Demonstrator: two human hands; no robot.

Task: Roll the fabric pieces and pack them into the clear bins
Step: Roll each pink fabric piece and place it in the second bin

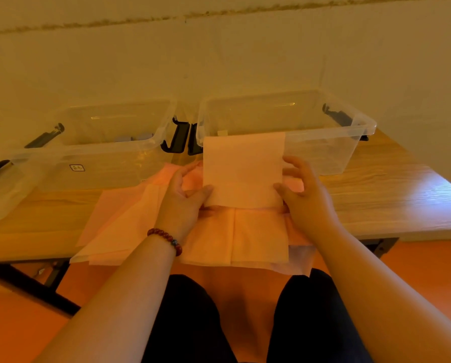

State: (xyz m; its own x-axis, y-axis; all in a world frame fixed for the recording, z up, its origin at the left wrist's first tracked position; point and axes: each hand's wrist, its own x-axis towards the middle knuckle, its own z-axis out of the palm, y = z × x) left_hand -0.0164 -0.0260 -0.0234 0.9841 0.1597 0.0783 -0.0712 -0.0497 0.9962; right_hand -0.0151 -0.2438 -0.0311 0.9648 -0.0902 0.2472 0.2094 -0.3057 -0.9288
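Note:
A folded pale pink fabric piece [241, 169] is held up above the table, its top edge in front of the right clear bin [331, 150]. My left hand [185, 197] pinches its lower left edge, thumb on the front. My right hand [303, 192] grips its lower right edge the same way. Below them a pile of more pink fabric pieces [219, 231] lies spread on the wooden table [392, 192] and hangs over its front edge. The left clear bin [93, 163] stands at the back left.
Both bins have black latch handles [178, 137] and stand side by side against the wall. Something small and grey lies in the left bin [132, 138]. The table's right part is bare wood. My dark-trousered knees are under the front edge, above an orange floor.

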